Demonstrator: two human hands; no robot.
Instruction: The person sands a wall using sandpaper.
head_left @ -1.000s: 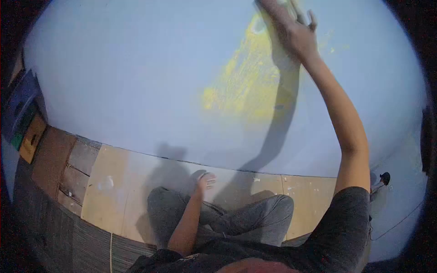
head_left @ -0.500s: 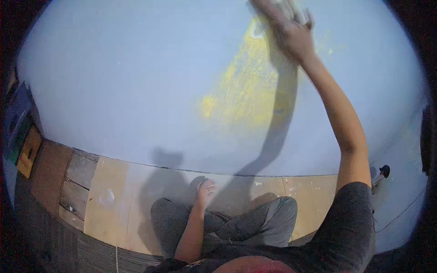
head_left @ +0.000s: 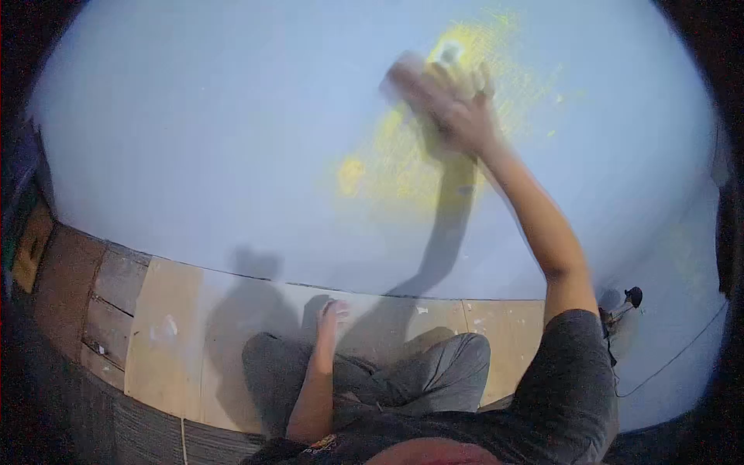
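Blurred by motion, my right hand (head_left: pixel 465 116) is against the pale blue wall (head_left: pixel 194 139), its fingers over a brownish flat pad (head_left: pixel 411 81) whose exact kind I cannot make out. Around the hand is a scuffed yellow patch (head_left: pixel 391 155) on the wall, with a small whitish spot (head_left: pixel 449 53) just above the fingers. Low down, my left hand (head_left: pixel 332 314) hovers near my left knee, fingers loosely bent and a little apart, with nothing visible in it.
My crossed legs (head_left: pixel 434 372) rest on the floor by the wall's foot. Light boards (head_left: pixel 167 341) with white specks lie along it. To the right, a dark-headed object (head_left: pixel 634 297) with a cable (head_left: pixel 674 360) stands near my elbow. A brown wooden piece (head_left: pixel 32 248) is at far left.
My right hand has swept down and to the left across the yellow patch with the pad, uncovering the whitish spot. The view has shifted slightly; my left hand stays near my knee.
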